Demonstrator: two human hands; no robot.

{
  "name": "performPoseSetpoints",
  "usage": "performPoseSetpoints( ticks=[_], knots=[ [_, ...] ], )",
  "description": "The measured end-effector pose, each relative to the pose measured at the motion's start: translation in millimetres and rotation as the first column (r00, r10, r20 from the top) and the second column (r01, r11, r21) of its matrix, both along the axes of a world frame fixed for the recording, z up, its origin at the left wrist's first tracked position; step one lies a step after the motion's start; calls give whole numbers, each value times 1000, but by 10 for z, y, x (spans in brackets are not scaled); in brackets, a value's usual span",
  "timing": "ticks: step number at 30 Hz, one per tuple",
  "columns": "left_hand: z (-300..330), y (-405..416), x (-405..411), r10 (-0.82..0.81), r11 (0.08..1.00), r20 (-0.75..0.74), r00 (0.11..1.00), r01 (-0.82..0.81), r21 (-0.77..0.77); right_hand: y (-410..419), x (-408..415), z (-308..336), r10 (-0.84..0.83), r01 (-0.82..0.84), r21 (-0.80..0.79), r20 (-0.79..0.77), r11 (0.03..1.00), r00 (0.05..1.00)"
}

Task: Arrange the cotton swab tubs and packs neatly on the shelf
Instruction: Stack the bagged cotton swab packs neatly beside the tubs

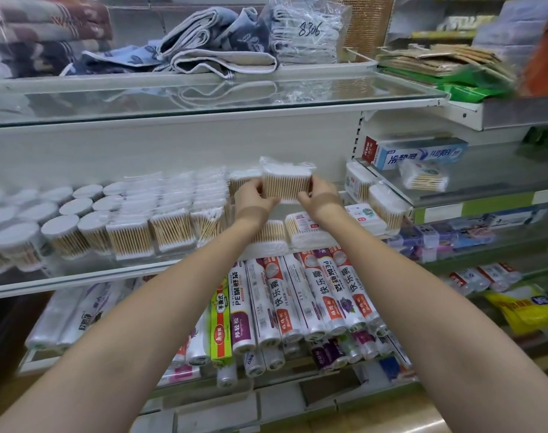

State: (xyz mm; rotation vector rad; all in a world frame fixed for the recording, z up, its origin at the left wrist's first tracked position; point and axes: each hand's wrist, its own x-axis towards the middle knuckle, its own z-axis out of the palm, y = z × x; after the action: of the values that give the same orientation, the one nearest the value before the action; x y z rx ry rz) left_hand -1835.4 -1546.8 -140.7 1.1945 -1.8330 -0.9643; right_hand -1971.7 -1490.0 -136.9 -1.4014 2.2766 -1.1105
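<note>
Swab pack (286,185) gripped at both edges by hands, above shelf (110,278).

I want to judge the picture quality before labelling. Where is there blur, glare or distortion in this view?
Head view: the pack held by both hands is fairly sharp; the round tubs at far left are smeared by blur; the glass shelf above mirrors the towels; shelf lines bow from the wide-angle lens; the right edge is soft; lighting is even, without hard shadows.

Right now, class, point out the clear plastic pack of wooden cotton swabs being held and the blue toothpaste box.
clear plastic pack of wooden cotton swabs (286,182), head view, wooden sticks
blue toothpaste box (422,155), head view, front face
</note>
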Motion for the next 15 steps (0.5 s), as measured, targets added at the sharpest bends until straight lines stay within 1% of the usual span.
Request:
performPoseSetpoints(
  ticks=[3,6,11,15],
  knots=[
    [-40,47,-24,-8,996,23,1000,10,-87,-10,-50,-62,-23,23,3,-49,1000,999],
    [-59,28,-44,-32,990,64,997,41,-132,-39,-89,-109,-32,35,28,-84,999,996],
    [-76,-54,-115,-67,985,66,996,76,-155,-119,-150,-165,-29,30,1,-83,1000,996],
    [-100,-156,-190,-12,984,73,997,25,-178,-217,-173,-176,-21,18,-31,-98,999,995]
  ],
)
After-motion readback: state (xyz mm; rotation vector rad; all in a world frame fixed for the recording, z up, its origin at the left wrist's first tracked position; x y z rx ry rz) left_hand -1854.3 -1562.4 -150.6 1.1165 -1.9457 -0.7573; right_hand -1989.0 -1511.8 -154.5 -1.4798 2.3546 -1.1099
